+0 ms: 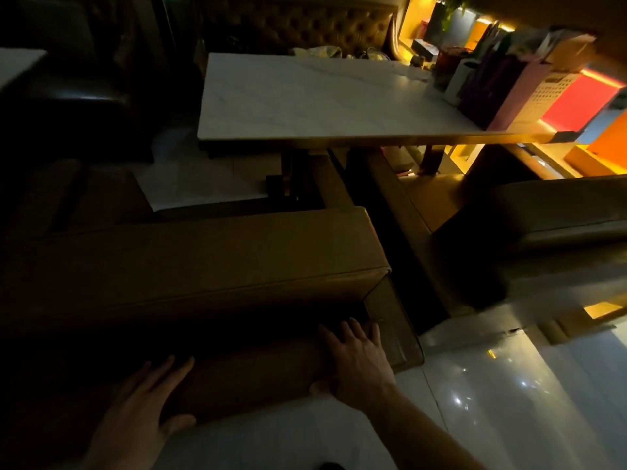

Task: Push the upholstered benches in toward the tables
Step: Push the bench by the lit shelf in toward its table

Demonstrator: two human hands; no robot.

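A tan upholstered bench (190, 266) lies across the lower half of the dim view, its backrest top facing me. My left hand (142, 401) lies flat on the bench's rear face at the lower left, fingers spread, thumb under the bottom edge. My right hand (356, 361) presses flat on the same rear face near the bench's right corner, thumb hooked under the edge. Beyond the bench stands a white marble-topped table (305, 100) on a dark pedestal (291, 178).
A second tan bench (556, 215) sits at the right, with a dark gap between the two. A tufted booth seat (305, 28) is behind the table. Boxes and bags (502, 83) crowd the table's right end. Glossy white floor (509, 385) lies at the lower right.
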